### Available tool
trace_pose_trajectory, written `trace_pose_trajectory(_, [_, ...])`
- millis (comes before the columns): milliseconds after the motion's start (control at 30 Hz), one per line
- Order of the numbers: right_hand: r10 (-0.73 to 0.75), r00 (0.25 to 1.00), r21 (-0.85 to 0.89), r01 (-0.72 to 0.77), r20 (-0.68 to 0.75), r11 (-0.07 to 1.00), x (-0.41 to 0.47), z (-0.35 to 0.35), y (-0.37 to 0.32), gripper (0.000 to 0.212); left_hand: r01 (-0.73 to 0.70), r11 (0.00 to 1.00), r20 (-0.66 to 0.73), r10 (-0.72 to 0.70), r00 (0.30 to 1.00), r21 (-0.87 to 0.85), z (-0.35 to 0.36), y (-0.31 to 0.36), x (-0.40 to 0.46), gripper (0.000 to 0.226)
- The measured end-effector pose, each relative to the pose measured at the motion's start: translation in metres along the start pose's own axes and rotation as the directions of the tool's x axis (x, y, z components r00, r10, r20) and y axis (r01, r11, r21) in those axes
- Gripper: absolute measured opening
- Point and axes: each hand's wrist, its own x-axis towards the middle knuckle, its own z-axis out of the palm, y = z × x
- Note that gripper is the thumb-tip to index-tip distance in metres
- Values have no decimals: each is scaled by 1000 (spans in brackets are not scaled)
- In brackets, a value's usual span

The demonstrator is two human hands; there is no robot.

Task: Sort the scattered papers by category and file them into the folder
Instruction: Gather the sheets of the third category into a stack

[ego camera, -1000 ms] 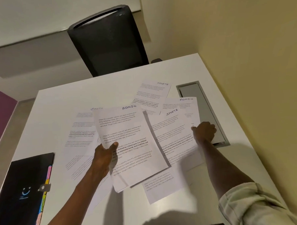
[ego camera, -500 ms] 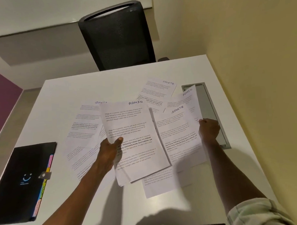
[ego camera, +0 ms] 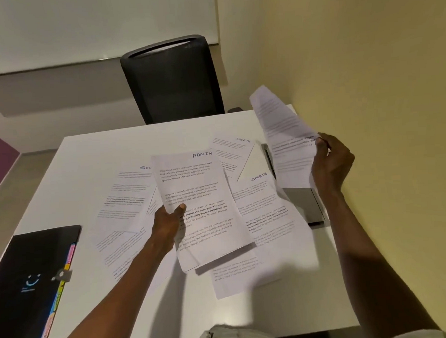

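Observation:
My left hand (ego camera: pixel 168 226) grips a small stack of sheets, the top one headed ADMIN (ego camera: pixel 200 195), held above the table's middle. My right hand (ego camera: pixel 331 161) pinches the edge of another sheet (ego camera: pixel 284 140), lifted and curled upward at the right; its heading is hidden. Flat on the white table (ego camera: pixel 93 154) lie several loose sheets: one headed SPORTS (ego camera: pixel 267 213) on the right, another SPORTS sheet (ego camera: pixel 231 153) behind it, a sheet (ego camera: pixel 126 196) on the left. A closed black folder (ego camera: pixel 30 279) with coloured tabs lies at the left front.
A black office chair (ego camera: pixel 172 79) stands at the table's far side. A grey cable hatch (ego camera: pixel 305 206) is set into the table near the right edge. A yellow wall runs close along the right.
My right hand has lifted the ADMIN sheet from the right of the table, up and to the right, so it now curls in the air. My left hand keeps its stack.

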Motion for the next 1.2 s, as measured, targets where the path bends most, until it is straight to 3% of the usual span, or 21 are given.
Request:
trace_pose_trajectory(100, [155, 983, 64, -162, 103, 985, -1, -3, -21, 20, -25, 1000, 4, 25, 1000, -14, 2, 7, -1, 14])
trace_pose_trajectory(233, [339, 862, 161, -421, 377, 893, -27, 5, -39, 7, -32, 999, 45, 34, 998, -38, -2, 17, 1, 11])
trace_pose_trajectory(467, [342, 684, 23, -464, 644, 885, -93, 30, -32, 16, 73, 990, 190, -49, 981, -121, -11, 20, -4, 22])
trace_pose_trajectory(633, [384, 458, -70, -566, 802, 821, -108, 37, -38, 42, 110, 992, 285, -87, 955, -67, -20, 18, -12, 18])
trace_pose_trajectory(733, [332, 408, -48, -569, 850, 821, -129, 48, -42, 35, 174, 977, 289, -133, 948, -120, -23, 15, -14, 34])
trace_pose_trajectory(833, [327, 479, -15, -546, 815, 837, -155, 63, -45, 33, 189, 967, 265, -140, 954, -170, -22, 16, -16, 55])
trace_pose_trajectory(967, [248, 649, 91, -441, 719, 893, -167, 63, -67, 30, -135, 989, 127, 143, 982, -66, -29, 26, -21, 11])
trace_pose_trajectory(1000, [219, 671, 116, -417, 709, 901, -167, 63, -72, 29, -210, 978, 110, 210, 972, -6, -33, 28, -20, 15])
trace_pose_trajectory(1100, [149, 691, 175, -375, 707, 911, -168, 58, -81, 28, -243, 970, 56, 243, 969, -4, -44, 26, -20, 24])
trace_pose_trajectory(1200, [144, 652, 155, -379, 745, 912, -181, 55, -66, 26, -211, 977, 53, 210, 976, 9, -48, 4, -22, 30])
